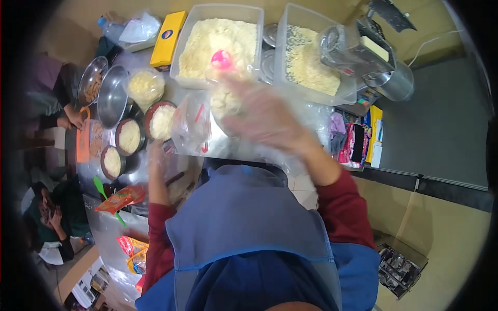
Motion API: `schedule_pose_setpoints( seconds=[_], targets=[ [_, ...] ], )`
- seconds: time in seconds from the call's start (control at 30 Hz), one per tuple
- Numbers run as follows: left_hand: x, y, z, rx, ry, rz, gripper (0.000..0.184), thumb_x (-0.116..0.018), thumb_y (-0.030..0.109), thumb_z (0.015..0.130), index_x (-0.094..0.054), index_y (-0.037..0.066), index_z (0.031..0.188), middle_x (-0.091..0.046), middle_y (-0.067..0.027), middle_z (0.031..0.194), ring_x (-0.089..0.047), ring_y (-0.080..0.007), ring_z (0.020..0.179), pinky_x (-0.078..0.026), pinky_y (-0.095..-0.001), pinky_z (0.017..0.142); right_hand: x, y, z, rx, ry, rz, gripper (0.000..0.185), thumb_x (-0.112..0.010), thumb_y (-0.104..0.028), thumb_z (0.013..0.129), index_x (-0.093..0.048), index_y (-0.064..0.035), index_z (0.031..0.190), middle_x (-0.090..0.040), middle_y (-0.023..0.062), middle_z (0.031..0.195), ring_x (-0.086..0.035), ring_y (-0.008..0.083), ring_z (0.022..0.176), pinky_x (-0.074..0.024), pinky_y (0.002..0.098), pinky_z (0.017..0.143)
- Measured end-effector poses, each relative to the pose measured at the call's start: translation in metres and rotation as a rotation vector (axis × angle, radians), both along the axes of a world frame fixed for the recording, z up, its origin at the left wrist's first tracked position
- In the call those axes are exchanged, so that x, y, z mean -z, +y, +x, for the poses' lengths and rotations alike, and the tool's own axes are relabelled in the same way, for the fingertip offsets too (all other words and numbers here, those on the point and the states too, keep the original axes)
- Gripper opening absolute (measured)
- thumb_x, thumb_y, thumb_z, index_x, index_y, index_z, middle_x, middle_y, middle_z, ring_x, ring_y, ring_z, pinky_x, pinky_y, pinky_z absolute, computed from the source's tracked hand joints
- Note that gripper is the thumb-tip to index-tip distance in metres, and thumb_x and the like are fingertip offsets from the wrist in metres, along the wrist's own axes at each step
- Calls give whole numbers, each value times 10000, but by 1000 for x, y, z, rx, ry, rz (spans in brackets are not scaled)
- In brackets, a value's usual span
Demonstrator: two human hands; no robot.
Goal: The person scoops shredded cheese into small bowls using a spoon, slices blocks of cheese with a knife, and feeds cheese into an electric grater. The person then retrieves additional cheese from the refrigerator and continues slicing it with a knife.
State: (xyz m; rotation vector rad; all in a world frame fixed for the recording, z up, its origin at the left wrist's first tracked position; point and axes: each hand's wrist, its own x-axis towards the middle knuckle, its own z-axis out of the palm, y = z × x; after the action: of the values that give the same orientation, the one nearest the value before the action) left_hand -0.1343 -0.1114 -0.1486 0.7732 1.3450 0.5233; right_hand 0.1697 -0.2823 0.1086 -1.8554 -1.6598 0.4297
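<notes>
My right hand (262, 111), seemingly in a clear plastic glove, is smeared by motion over the table's front middle. Beside its fingers is a clump of pale, crumbly food (225, 101); whether the hand touches it I cannot tell. Just beyond, a bright pink object (222, 60) sits at the front of a clear bin (180, 78) full of pale yellow shreds. My left hand (156, 154) is low at the table edge, blurred, near a round dark pan (162, 122) of white shreds. Between the hands lies a clear plastic bag (189, 124) with red marks.
A second clear bin (348, 97) of shreds stands under a grating machine (337, 46) holding a pale block. To the left are steel bowls (111, 98), more filled pans (128, 137) and a green spatula (99, 186). Another person's hand (75, 116) is near an orange-handled tool.
</notes>
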Motion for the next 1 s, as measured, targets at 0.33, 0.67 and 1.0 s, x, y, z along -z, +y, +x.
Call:
schedule_pose_setpoints(
  seconds=[0.33,0.67,1.0],
  targets=[
    [7,-57,-23,-68,338,309,828,-608,365,859,-178,75,1503,-318,-266,1452,-345,-407,1331,-347,-435,1056,-168,9,377,656,298,452,469,-638,-257,880,-542,-102,1312,-591,116,1183,-588,205,1054,-438,326,944],
    [-66,-146,89,-181,-341,-276,988,-614,484,845,37,163,1516,25,-157,1574,-90,-478,1406,-393,-605,981,-150,24,517,436,184,466,284,-487,-33,912,-563,-46,1186,-606,141,1152,-598,239,1075,-445,351,973],
    [-45,-98,95,48,26,-121,949,-676,405,797,-102,121,1497,-75,-189,1557,-192,-455,1383,-329,-674,978,-128,-67,274,200,219,908,256,-480,-242,950,-622,-56,845,-648,79,860,-609,200,879,-464,354,814]
  ],
)
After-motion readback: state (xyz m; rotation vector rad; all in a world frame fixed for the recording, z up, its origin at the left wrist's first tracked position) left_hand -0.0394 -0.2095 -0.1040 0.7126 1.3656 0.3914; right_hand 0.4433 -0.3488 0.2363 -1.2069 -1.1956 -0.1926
